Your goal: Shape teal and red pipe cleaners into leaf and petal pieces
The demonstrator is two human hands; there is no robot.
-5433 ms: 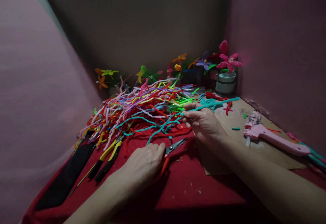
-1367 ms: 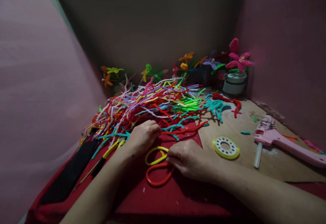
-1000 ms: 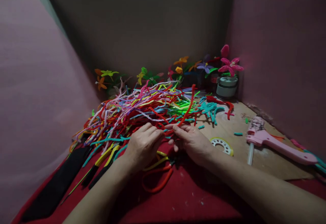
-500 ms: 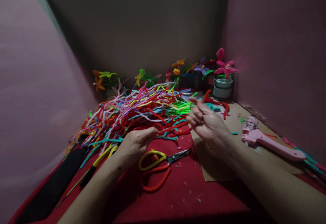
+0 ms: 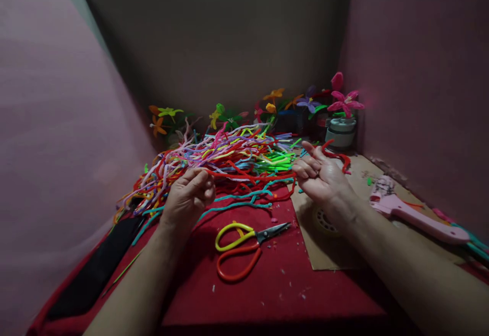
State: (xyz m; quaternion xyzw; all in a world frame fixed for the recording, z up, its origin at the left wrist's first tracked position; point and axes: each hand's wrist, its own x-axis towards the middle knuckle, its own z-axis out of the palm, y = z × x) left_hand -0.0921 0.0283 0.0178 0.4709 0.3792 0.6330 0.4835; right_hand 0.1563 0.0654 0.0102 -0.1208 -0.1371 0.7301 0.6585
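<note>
A red pipe cleaner (image 5: 252, 176) stretches level between my two hands above a big heap of coloured pipe cleaners (image 5: 225, 160). My left hand (image 5: 189, 198) pinches its left end with curled fingers. My right hand (image 5: 323, 178) is raised palm-up with fingers curled around its right end, which curls up past the thumb. Scissors (image 5: 244, 242) with one yellow and one orange loop lie on the red cloth (image 5: 275, 285) below and between my hands, touched by neither.
A pink glue gun (image 5: 410, 211) lies on a cardboard sheet (image 5: 336, 254) at the right, with a tape roll (image 5: 323, 220) partly under my right wrist. Pipe-cleaner flowers (image 5: 344, 99) and small pots line the back wall. A black strip (image 5: 91, 275) lies at left.
My hands have drawn apart, pulling a red pipe cleaner out of the heap until it spans between them. The left hand has risen off the cloth. Earlier the right hand laid the scissors down.
</note>
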